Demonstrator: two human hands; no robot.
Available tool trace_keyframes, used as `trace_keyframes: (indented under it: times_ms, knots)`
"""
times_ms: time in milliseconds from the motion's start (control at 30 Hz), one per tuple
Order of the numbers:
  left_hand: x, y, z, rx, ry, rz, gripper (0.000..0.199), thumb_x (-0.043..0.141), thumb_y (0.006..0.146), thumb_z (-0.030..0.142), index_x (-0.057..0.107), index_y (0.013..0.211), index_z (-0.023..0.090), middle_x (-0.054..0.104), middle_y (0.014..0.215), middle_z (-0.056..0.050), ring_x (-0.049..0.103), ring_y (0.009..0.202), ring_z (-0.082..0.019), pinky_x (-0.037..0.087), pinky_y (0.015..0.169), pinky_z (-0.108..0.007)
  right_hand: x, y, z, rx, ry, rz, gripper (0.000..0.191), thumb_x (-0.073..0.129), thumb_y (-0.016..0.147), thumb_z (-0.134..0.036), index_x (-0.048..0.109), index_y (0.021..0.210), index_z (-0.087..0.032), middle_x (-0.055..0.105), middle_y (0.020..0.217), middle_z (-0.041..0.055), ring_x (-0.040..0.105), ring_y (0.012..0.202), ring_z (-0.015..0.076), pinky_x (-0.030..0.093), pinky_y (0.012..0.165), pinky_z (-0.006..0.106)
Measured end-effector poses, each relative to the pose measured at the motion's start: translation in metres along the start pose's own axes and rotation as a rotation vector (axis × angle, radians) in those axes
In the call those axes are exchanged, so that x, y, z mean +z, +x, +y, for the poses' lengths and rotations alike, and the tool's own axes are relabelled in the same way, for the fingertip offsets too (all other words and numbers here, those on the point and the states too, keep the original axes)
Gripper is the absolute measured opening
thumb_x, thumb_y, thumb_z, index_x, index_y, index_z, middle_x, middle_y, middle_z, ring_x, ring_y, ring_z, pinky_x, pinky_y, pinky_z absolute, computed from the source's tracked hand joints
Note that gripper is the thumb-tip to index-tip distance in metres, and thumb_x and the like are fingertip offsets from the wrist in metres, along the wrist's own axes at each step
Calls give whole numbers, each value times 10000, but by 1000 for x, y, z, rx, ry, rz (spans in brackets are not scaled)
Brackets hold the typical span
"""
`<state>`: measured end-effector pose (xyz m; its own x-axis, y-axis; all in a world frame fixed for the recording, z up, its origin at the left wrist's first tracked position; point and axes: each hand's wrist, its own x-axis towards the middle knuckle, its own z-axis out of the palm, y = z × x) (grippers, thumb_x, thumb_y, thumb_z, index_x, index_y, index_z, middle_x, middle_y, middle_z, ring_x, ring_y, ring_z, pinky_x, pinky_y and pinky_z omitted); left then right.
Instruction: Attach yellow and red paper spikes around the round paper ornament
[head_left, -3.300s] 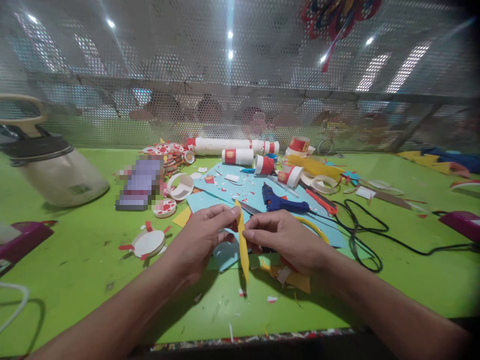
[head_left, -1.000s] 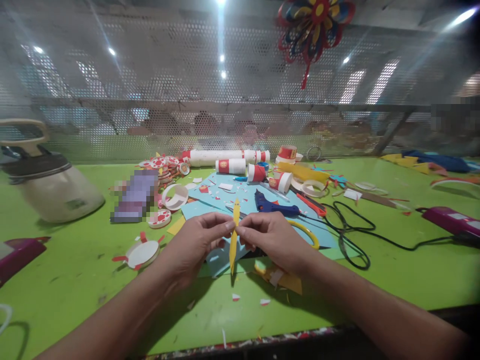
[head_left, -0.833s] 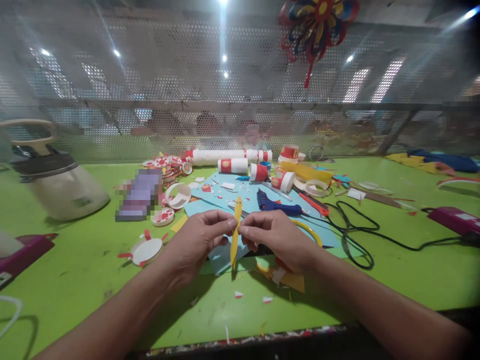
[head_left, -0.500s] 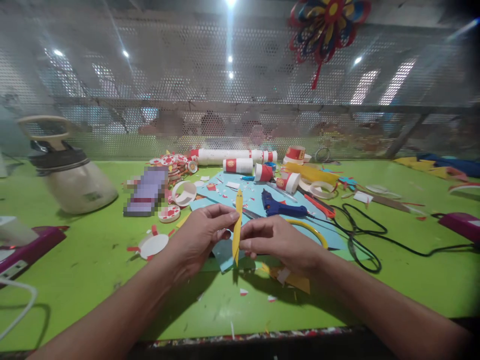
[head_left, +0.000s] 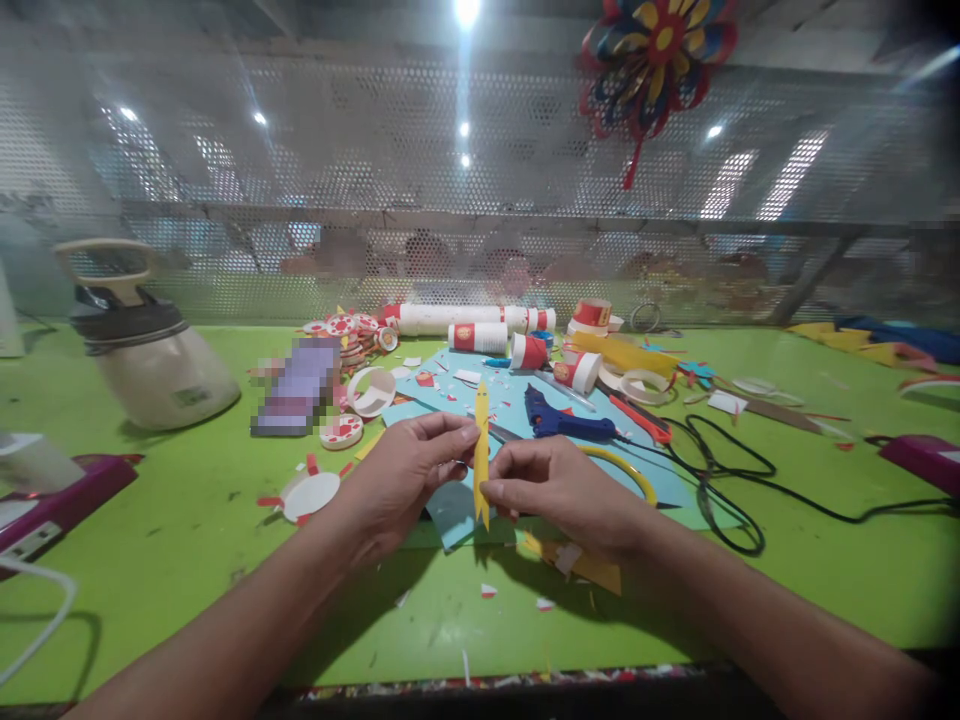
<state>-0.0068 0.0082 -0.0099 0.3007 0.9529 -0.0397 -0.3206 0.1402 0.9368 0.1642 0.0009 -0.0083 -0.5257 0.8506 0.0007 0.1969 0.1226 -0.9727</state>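
A narrow yellow paper cutout [head_left: 481, 470] stands upright between my hands, with small dark marks near its pointed top and a notched lower end. My left hand [head_left: 412, 485] pinches its left edge between thumb and fingers. On the lower right side, my right hand [head_left: 562, 490] grips it with thumb and fingertips. Scissors with a yellow handle [head_left: 622, 465] lie partly under my right hand. Below that hand are yellow paper scraps [head_left: 592, 570]. Light blue paper sheets [head_left: 450, 515] spread out beneath and behind both hands.
A blue glue gun [head_left: 566, 415] and an orange cutter [head_left: 641, 418] lie behind my right hand, beside a looped black cable [head_left: 720, 460]. Paper cups [head_left: 478, 337] stand farther back. Left are a phone [head_left: 296, 385], a white disc with red tabs [head_left: 311, 495] and a large jug [head_left: 161, 365].
The yellow cutout has turned slightly in my fingers, so its notched lower end shows more openly. Both hands keep hold of it. The whole view has shifted slightly.
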Motion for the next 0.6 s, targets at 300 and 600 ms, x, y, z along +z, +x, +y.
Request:
trace_keyframes:
  times_ms: [300,600]
  knots:
    - [0,-2,1,-29,28,-36,107,661,765,235,639,736,134,588,719,-11,547,681,-101,447,674,-220,-1,-1,-3,-34,-144,2,131,586,785,-243,604,734,-123,525,641,-9,430,577,86,347,543,224]
    - [3,-3,2,-88,-9,-30,130,685,742,258,621,747,145,603,648,-2,562,576,-103,457,578,-215,-3,-4,-6,-61,-161,-1,89,577,772,-190,600,710,-130,519,626,-18,428,568,80,343,534,214]
